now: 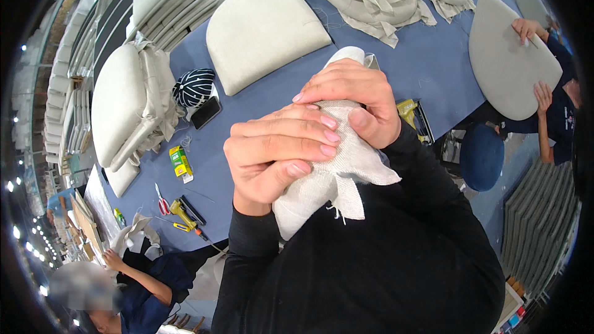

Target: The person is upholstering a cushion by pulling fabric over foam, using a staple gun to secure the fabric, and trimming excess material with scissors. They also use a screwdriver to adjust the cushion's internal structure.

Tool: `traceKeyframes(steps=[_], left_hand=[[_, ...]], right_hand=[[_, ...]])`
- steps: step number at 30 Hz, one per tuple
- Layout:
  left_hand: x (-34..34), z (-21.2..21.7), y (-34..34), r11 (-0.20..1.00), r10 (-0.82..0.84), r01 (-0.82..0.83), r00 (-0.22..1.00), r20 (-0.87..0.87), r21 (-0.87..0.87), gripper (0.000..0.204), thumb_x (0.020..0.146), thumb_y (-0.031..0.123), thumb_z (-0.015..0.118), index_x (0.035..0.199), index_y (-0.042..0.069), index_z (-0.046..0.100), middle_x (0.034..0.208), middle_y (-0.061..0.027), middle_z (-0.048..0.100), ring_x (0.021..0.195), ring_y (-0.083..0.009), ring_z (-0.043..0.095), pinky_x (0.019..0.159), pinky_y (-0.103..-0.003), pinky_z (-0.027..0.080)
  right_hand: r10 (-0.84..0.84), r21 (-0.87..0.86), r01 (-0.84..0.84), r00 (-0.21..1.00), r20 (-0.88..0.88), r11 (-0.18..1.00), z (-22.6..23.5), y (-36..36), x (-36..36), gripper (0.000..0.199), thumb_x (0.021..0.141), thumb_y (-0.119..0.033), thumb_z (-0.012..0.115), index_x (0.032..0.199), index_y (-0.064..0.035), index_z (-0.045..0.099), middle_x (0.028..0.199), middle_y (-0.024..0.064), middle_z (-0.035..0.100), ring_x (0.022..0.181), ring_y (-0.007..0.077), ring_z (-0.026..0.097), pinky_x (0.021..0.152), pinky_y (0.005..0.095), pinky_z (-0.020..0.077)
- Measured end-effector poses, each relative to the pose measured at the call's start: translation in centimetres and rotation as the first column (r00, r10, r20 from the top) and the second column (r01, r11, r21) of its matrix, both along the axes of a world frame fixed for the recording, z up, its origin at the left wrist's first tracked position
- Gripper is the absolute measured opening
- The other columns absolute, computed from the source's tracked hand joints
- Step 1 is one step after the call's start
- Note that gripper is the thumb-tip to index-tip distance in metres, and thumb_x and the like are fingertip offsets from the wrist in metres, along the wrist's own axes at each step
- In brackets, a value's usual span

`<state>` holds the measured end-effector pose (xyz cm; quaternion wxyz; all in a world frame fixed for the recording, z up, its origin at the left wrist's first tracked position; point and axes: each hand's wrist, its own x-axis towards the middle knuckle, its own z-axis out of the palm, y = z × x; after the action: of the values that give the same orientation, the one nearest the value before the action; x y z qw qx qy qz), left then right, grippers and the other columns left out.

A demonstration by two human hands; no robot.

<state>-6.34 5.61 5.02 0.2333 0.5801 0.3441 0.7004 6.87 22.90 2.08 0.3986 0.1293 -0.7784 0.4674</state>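
- Beige cloth-covered piece (357,158): one, held up in front of the person's black-clad torso, at the near side of the table; loose flap and frayed threads hang from its lower edge.
- Left hand (272,154): fingers side by side, bent over the cloth and gripping it; thumb pressed on the near face.
- Right hand (359,93): fingers curled over the piece farther up, gripping it; thumb set apart on the cloth.
- Table (396,65): blue top.
- Rounded cushion (266,34): beige, lying flat beyond the hands.
- Stacked cushions (120,102): beige, at left, cloth edges ragged.
- Striped round item (195,88): dark with pale lines, just beside a phone (206,113).
- Small box (180,162): green and yellow.
- Scissors (162,203): red-handled, near a yellow-and-black tool (184,211).
- Second yellow tool (407,111): beside the right forearm.
- Co-worker's cushion (510,65): grey-beige, at right, both that person's hands upon it.
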Motion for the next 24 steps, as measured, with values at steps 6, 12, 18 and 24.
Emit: traceKeyframes(steps=[6, 12, 18, 24], left_hand=[[-3.2, 2.0, 0.4, 0.989, 0.044, -0.076, 0.969, -0.242, -0.127, 0.018, 0.091, 0.010, 0.076, 0.101, -0.003, 0.082, 0.106, -0.0166, 0.082, 0.108, -0.0343, 0.077, 0.103, -0.045, 0.057], [0.0, 3.6, -3.6, 0.823, 0.455, -0.552, 0.783, -0.423, -0.136, 0.041, 0.077, 0.012, 0.087, 0.115, 0.000, 0.080, 0.120, -0.0179, 0.078, 0.118, -0.0354, 0.074, 0.103, -0.042, 0.056], [4.8, 0.5, -3.0, 0.634, 0.701, -0.773, 0.560, -0.441, 0.027, 0.042, 0.087, 0.014, 0.080, 0.124, -0.006, 0.076, 0.133, -0.0224, 0.073, 0.128, -0.0356, 0.069, 0.111, -0.045, 0.051], [5.7, -0.1, -3.0, 0.493, 0.833, -0.870, 0.468, -0.294, 0.012, 0.034, 0.090, 0.004, 0.077, 0.124, 0.000, 0.079, 0.128, -0.0170, 0.078, 0.130, -0.0332, 0.068, 0.114, -0.046, 0.043]], right_hand=[[-0.271, -0.035, 0.275, 0.959, 0.083, 0.961, 1.7, -2.3, 0.9, 0.039, 0.104, -0.030, 0.056, 0.121, -0.0011, 0.076, 0.108, 0.0149, 0.079, 0.101, 0.0332, 0.075, 0.091, 0.0414, 0.0539], [-0.495, -0.027, 0.503, 0.858, 0.139, 0.864, 3.0, -3.9, 3.8, 0.030, 0.101, -0.016, 0.063, 0.123, 0.0000, 0.075, 0.115, 0.0190, 0.077, 0.109, 0.0363, 0.072, 0.098, 0.0405, 0.0536], [-0.288, 0.146, 0.293, 0.956, -0.053, 0.945, 4.2, -3.8, 3.4, 0.057, 0.084, -0.041, 0.084, 0.126, -0.0027, 0.075, 0.136, 0.0192, 0.070, 0.122, 0.0383, 0.069, 0.105, 0.0489, 0.0510], [-0.341, 0.158, 0.363, 0.928, -0.148, 0.918, 3.9, -5.8, 0.5, 0.055, 0.079, -0.034, 0.090, 0.123, -0.0036, 0.077, 0.129, 0.0170, 0.075, 0.119, 0.0361, 0.072, 0.102, 0.0474, 0.0541]])
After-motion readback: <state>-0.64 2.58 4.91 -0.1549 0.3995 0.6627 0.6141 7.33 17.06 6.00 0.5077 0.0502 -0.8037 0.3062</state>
